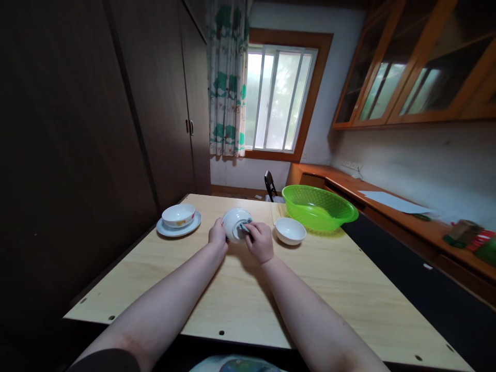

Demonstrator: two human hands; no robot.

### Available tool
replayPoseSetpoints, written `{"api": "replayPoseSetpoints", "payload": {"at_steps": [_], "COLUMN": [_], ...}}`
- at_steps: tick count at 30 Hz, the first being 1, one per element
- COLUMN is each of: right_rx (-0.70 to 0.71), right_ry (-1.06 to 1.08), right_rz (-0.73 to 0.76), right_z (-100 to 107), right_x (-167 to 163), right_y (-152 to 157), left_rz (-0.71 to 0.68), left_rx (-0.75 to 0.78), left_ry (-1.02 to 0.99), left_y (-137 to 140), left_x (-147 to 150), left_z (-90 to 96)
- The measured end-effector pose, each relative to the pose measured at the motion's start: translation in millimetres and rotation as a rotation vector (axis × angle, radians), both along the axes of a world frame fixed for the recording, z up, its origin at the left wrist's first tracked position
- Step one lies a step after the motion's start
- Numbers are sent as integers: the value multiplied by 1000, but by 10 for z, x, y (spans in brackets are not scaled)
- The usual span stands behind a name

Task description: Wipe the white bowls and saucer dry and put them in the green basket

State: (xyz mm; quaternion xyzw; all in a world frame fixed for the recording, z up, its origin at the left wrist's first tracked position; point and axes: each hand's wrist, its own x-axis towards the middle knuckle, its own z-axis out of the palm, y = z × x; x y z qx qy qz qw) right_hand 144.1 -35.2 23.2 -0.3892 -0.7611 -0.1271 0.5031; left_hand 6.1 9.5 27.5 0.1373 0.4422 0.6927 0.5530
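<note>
Above the middle of the wooden table (217, 305), my left hand (217, 235) grips a white bowl (232, 222) by its left side. The bowl is tilted so that its underside and foot ring face me. My right hand (259, 242) pinches a small patterned cloth (244, 225) and presses it against the bowl's base; most of the cloth is hidden by the fingers. Just right of my right hand, another white bowl (290, 231) stands upright on the table. On the left, a white bowl with a coloured pattern (179, 215) sits on a pale plate (163, 229).
A green plastic basket (320, 209) stands at the table's back right. Beside it lie some thin chopsticks (276, 212). A dark wardrobe (155, 103) lines the left, and a wooden counter (349, 186) runs along the right. Behind the table is a black folding chair (270, 185).
</note>
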Motion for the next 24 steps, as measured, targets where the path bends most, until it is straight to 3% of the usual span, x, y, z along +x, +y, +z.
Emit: {"api": "replayPoseSetpoints", "payload": {"at_steps": [7, 13, 18, 24], "right_rx": [18, 26, 34, -25], "right_ry": [-37, -107, -87, 89], "right_rz": [103, 219, 223, 137], "right_z": [4, 9, -11, -50], "right_x": [-45, -90, -76, -2], "right_y": [-30, -23, 2, 46], "left_rz": [2, -2, -67, -41], "left_rx": [10, 43, 58, 5], "left_ry": [56, -93, -182, -101], "left_y": [2, 16, -2, -31], "left_x": [9, -25, -30, 21], "left_z": [-60, 7, 74, 30]}}
